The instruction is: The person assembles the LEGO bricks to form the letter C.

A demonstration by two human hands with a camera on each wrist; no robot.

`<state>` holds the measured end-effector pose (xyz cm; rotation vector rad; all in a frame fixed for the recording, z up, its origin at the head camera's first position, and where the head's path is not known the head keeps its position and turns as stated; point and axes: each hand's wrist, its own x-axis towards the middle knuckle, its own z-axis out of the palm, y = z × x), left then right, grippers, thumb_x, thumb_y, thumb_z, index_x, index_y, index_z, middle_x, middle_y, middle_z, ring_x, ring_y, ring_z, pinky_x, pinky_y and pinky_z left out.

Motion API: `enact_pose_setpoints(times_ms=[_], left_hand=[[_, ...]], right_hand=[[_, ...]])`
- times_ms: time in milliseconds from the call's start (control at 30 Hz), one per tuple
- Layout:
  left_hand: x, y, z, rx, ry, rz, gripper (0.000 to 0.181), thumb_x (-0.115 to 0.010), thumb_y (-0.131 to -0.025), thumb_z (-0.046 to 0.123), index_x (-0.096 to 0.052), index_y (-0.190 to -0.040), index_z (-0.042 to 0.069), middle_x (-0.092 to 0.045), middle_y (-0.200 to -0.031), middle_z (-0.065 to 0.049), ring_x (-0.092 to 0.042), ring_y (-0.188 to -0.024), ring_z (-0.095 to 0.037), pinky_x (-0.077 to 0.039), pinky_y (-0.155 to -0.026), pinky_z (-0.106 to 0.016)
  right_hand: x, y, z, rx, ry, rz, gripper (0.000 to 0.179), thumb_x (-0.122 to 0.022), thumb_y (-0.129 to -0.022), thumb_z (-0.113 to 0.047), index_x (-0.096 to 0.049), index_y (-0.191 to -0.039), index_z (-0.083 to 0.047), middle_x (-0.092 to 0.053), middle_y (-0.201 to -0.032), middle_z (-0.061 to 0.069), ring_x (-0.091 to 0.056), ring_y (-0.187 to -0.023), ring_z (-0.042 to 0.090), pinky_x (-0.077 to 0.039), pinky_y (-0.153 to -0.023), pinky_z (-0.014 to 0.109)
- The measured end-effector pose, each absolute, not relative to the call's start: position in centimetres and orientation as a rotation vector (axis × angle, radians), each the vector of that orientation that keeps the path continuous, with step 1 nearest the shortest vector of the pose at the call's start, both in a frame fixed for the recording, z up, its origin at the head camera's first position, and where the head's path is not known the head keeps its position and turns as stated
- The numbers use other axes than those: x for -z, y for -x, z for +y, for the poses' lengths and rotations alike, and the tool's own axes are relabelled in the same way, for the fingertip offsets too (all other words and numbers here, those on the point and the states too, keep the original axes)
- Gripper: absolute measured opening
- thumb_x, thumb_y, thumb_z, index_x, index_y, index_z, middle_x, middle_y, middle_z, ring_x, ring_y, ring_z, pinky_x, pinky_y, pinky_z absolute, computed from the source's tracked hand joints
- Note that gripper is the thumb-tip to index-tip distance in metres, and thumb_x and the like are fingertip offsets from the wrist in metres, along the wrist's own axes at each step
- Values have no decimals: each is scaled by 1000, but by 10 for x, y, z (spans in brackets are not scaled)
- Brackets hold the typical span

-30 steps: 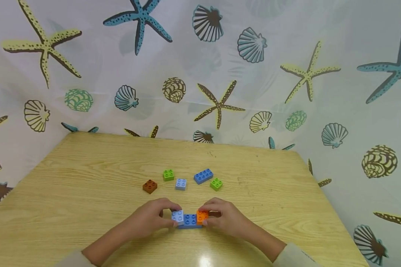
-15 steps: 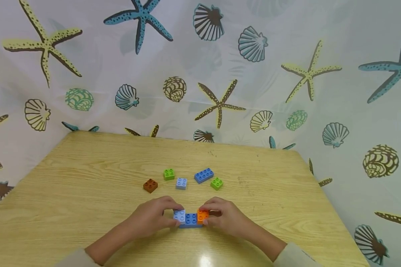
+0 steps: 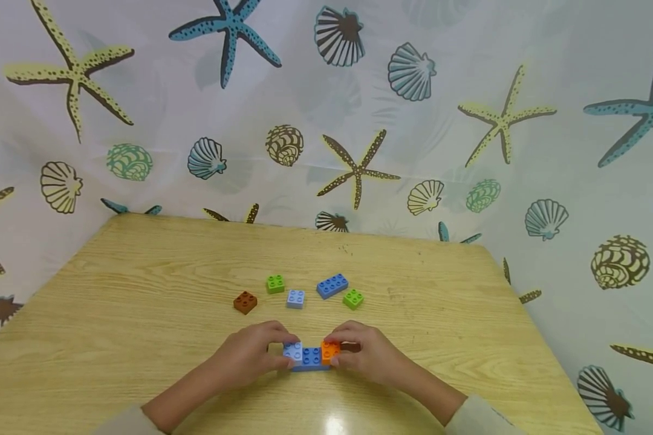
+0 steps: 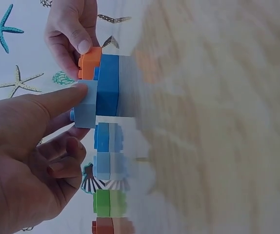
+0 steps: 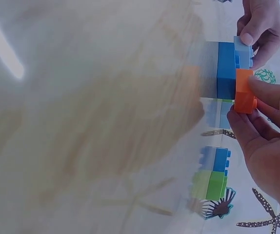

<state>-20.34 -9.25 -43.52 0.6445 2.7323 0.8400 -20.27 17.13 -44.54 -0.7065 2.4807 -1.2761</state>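
Note:
A long blue toy brick (image 3: pixel 312 357) lies on the table near its front, its middle studs showing. On its left end sits a light blue brick (image 3: pixel 292 353), which my left hand (image 3: pixel 250 355) pinches between thumb and fingers. My right hand (image 3: pixel 371 355) grips an orange brick (image 3: pixel 329 352) on the right end of the same blue brick. In the left wrist view the light blue brick (image 4: pixel 85 108) sticks out past the end of the blue brick (image 4: pixel 109 85). The right wrist view shows the orange brick (image 5: pixel 244 90) overhanging the other end.
Behind the hands, loose bricks lie on the wooden table (image 3: pixel 168 272): brown (image 3: pixel 245 302), green (image 3: pixel 275 284), light blue (image 3: pixel 295 299), long blue (image 3: pixel 332 286) and another green one (image 3: pixel 353 299). A patterned curtain (image 3: pixel 283 78) hangs around the table's back and sides.
My left hand and the light blue brick have shifted slightly right against the long blue brick. My right hand stays on the orange brick. The loose bricks have not moved.

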Motion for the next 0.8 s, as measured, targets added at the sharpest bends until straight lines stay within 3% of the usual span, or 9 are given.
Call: enact_pose_setpoints(times_ms=[200,800], left_hand=[[436,205,-92,-866,-625,2721,36,-81,-85,36,-73,-119,27,-67,-112,12,-59,-94,-7,-51,-80,-36],[436,211,-93,-859,-559,2651,35,-81,-85,37,-72,-118,30,-64,-108,14,-55,-84,-10,-47,-73,-33]], right_hand=[[443,204,173,1292,716,2477,30,-75,-91,-10,-72,-121,-9,-65,-123,2,-62,-116,21,-53,-97,31],[446,207,172,1358,673,2408,27,-75,-91,-10,-73,-118,-14,-65,-120,0,-60,-112,17,-52,-99,31]])
